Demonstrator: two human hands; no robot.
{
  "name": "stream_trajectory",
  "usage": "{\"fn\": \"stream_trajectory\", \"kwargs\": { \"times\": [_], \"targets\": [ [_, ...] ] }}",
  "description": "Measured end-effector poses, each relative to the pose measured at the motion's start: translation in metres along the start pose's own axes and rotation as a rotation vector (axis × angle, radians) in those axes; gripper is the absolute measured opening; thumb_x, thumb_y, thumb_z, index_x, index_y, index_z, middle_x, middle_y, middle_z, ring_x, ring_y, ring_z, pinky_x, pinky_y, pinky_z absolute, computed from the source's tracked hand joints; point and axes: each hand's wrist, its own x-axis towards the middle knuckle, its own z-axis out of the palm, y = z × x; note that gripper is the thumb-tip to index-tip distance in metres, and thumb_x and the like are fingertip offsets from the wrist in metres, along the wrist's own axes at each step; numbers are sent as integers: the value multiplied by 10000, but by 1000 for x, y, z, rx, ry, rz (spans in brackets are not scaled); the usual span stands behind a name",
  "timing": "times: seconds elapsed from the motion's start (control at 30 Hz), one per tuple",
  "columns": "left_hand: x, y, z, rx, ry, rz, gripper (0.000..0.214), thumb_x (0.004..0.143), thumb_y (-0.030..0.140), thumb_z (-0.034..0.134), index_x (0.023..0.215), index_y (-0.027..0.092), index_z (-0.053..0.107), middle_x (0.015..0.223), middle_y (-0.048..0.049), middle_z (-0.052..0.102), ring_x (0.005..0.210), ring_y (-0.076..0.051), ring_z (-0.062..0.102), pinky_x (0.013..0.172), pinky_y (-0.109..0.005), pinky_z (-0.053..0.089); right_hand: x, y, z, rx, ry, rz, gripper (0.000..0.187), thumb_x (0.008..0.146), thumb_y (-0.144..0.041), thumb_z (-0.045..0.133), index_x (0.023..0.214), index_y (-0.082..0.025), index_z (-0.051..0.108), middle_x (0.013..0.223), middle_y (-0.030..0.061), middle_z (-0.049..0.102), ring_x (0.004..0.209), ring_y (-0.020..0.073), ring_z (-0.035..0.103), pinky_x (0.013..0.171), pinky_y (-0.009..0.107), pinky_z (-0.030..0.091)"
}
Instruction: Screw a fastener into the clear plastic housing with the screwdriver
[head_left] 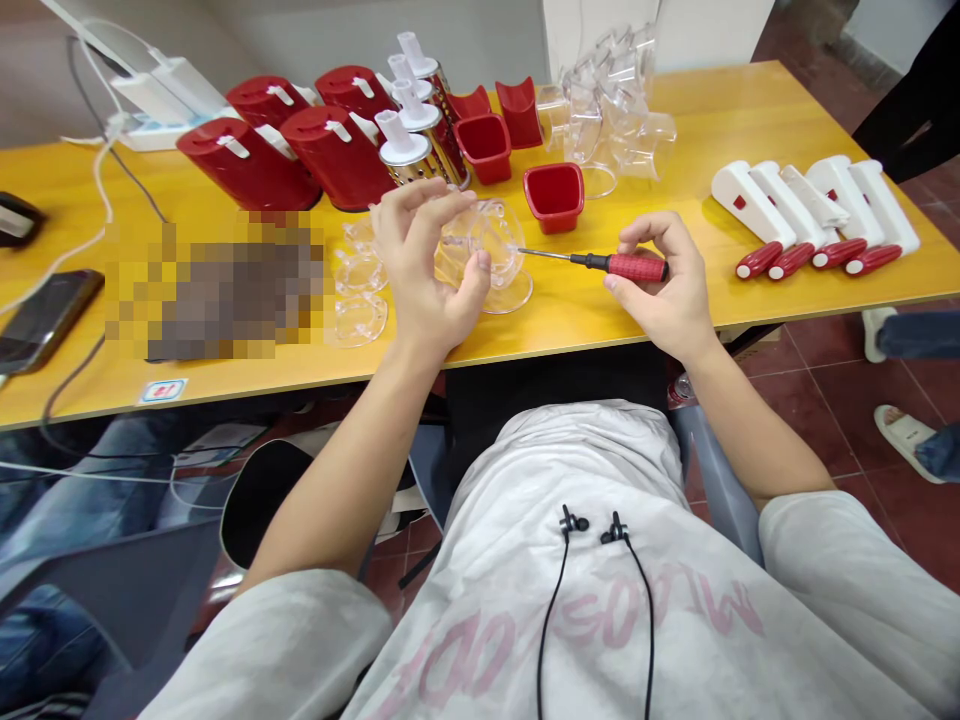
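Observation:
A screwdriver with a red and black handle (636, 267) is gripped between the thumb and fingers of my right hand (671, 290). Its thin metal shaft points left, and the tip reaches the side of a clear plastic housing (504, 245). My left hand (427, 265) curls round that housing from the left, thumb in front and fingers over the top. Part of the housing is hidden behind this hand. Small clear plastic parts (360, 315) lie just left of my left wrist. Behind the housing stands a red square cup (553, 197).
Red housings with white clips (334, 145), perforated metal drums (442, 140) and stacked clear housings (619, 95) line the back. White handles with red grips (799, 205) lie right. A phone (49, 315), cables and a blurred patch (240, 295) are left. The yellow table's (585, 335) front edge is close.

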Motion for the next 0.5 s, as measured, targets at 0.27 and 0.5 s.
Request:
{"fn": "stream_trajectory", "kwargs": {
  "times": [0.27,0.5],
  "targets": [
    [1,-4,1,-23,36,99,601,1130,793,605,1473,336,792,1455,-129,699,1429,-406,680,1243,-668,530,0,-2,0,57,-7,49,433,1046,-717,762,1156,-308,673,1130,29,712,847,185,682,878,449,724],
    [0,-3,0,-36,22,75,585,1132,799,612,1474,357,783,1481,-120,687,1450,-397,657,1266,-654,513,1,1,-2,41,12,-31,358,1034,-606,802,1215,-325,675,1190,51,728,1039,241,725,1060,510,704]
  ]
}}
